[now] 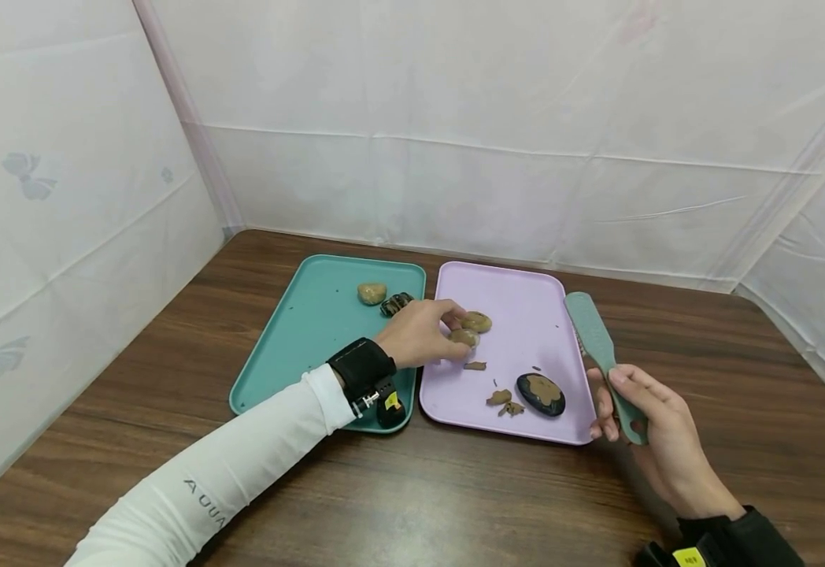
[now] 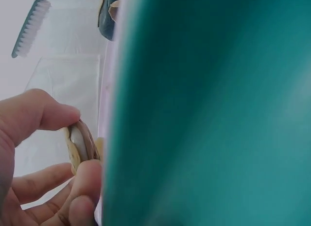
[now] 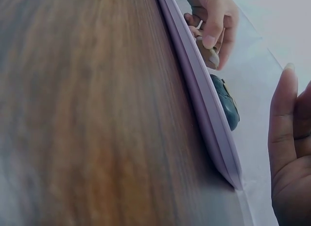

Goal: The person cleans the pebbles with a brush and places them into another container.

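The left hand (image 1: 419,334) is pinching a stone (image 1: 464,338) inside the left edge of the purple tray (image 1: 512,295). The right hand (image 1: 664,441) is gripping a brush (image 1: 590,324) near its right edge, above the table (image 1: 455,504). A narrow gap is parting it from the green tray (image 1: 299,339).

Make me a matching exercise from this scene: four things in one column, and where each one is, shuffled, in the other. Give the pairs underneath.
Things
1. Brush
2. Black oval piece
3. Dark striped piece
4. Teal tray

Places
A. On the lilac tray, brown patch facing up
B. Directly on the table
C. In the right grip
D. On the teal tray

Pairs: 1-C, 2-A, 3-D, 4-B
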The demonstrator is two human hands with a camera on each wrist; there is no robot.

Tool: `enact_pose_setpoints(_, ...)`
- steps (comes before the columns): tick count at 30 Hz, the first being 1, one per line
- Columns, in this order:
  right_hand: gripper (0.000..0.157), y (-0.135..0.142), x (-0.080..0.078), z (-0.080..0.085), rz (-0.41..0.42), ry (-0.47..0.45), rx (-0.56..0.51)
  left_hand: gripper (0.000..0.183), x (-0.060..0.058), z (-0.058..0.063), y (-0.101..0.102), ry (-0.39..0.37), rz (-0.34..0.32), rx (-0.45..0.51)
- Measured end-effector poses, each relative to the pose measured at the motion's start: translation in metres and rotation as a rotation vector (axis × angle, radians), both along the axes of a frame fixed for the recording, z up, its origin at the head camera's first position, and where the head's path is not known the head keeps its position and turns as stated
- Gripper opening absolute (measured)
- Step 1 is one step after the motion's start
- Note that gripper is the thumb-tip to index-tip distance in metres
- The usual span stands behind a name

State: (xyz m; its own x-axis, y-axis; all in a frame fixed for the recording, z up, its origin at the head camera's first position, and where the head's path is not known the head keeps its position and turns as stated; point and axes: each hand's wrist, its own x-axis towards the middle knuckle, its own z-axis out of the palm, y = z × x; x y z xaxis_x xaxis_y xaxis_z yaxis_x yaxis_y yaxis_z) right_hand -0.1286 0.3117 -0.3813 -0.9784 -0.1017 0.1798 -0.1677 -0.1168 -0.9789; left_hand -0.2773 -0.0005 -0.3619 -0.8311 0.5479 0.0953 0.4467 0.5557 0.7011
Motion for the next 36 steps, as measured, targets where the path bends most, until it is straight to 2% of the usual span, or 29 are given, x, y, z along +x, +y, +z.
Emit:
enact_pose_setpoints(8,0.034,-0.003,-0.001,0.0,0.019,0.005,0.01,0.045,-0.001,0.005,-0.003,-0.281,-0.105,0.295)
enact_pose_setpoints(12,0.034,-0.004,-0.002,-0.002,0.05,0.014,0.004,0.043,0.002,0.006,-0.003,-0.405,-0.14,0.379)
enact_pose_setpoints(17,0.035,-0.005,-0.002,-0.006,0.092,0.033,0.003,0.044,0.006,0.006,0.0,-0.54,-0.14,0.451)
enact_pose_setpoints(23,0.035,-0.008,-0.001,-0.004,0.158,0.037,-0.013,0.047,0.01,0.003,0.007,-0.678,-0.166,0.557)
enact_pose_setpoints(28,0.034,-0.014,0.0,-0.005,0.223,0.031,-0.035,0.029,0.013,-0.004,0.011,-0.788,-0.224,0.654)
enact_pose_setpoints(31,0.036,-0.017,0.0,-0.009,0.267,0.014,-0.064,0.018,0.013,-0.009,0.012,-0.844,-0.232,0.687)
enact_pose_setpoints(33,0.037,-0.019,0.0,-0.012,0.315,-0.012,-0.099,0.021,0.013,-0.012,0.013,-0.871,-0.228,0.714)
enact_pose_setpoints(36,0.04,-0.023,-0.002,-0.017,0.393,-0.06,-0.154,0.038,0.012,-0.014,0.013,-0.879,-0.229,0.755)
